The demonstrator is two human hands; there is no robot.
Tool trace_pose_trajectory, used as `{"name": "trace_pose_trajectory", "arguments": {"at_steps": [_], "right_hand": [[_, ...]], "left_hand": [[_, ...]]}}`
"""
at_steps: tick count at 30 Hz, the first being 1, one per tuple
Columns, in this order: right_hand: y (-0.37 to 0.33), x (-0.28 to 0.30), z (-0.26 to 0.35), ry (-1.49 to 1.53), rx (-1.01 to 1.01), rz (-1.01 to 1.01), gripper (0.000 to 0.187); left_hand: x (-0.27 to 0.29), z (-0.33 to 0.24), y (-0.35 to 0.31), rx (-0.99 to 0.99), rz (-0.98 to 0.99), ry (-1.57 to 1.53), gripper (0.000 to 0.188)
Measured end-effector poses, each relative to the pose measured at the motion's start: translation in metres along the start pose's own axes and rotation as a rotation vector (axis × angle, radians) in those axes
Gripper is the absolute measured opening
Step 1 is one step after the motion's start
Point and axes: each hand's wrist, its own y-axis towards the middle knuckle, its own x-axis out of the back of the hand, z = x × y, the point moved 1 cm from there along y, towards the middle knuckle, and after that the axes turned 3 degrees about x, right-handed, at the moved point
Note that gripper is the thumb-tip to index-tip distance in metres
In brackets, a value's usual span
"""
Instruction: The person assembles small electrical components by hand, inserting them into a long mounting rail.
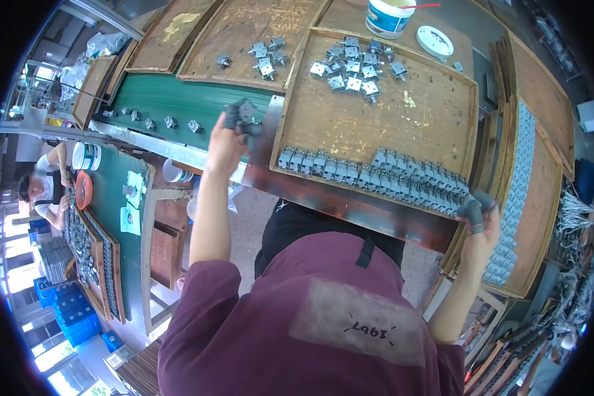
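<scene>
My left hand [231,135], with dark grey coverings on its fingers, is raised over the near edge of the green conveyor belt [171,96]. Its fingers bend round a blurred grey shape that I cannot make out. At the near right corner of the wooden tray [376,125], my right hand [478,221] has its covered fingers apart, by the end of a double row of small grey metal blocks [376,175]. Nothing shows between those fingers. A loose cluster of similar blocks [353,66] lies at the tray's far side.
Single metal parts [171,122] sit spaced along the belt. Another tray [234,39] holds a few more. Beyond stand a white bucket [387,18] and its lid [435,41]. To the right, a tray [534,218] bears a long row of blocks. A co-worker [49,181] sits far left.
</scene>
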Motion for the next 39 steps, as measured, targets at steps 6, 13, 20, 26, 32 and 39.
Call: {"name": "trace_pose_trajectory", "arguments": {"at_steps": [6,13,20,26,32,39], "right_hand": [[-0.009,-0.037,0.011,0.043,0.012,0.052,0.025],[-0.021,-0.053,0.013,0.155,-0.006,0.155,0.042],[-0.032,-0.078,0.035,0.042,-0.085,0.31,0.038],[-0.029,-0.081,0.042,-0.666,0.527,0.38,0.034],[-0.028,-0.079,0.046,-0.665,0.549,0.433,0.03],[-0.026,-0.066,0.043,-0.702,0.562,0.43,0.029]], "left_hand": [[-0.102,0.015,-0.034,0.075,0.547,-0.671,0.044],[-0.162,0.02,-0.058,0.119,0.578,-0.481,0.057],[-0.187,0.037,-0.083,0.247,0.553,-0.331,0.051],[-0.192,0.03,-0.096,-0.081,0.606,0.117,0.044],[-0.202,0.015,-0.107,0.089,0.649,0.102,0.042],[-0.214,0.031,-0.114,0.009,0.64,0.228,0.041]]}}
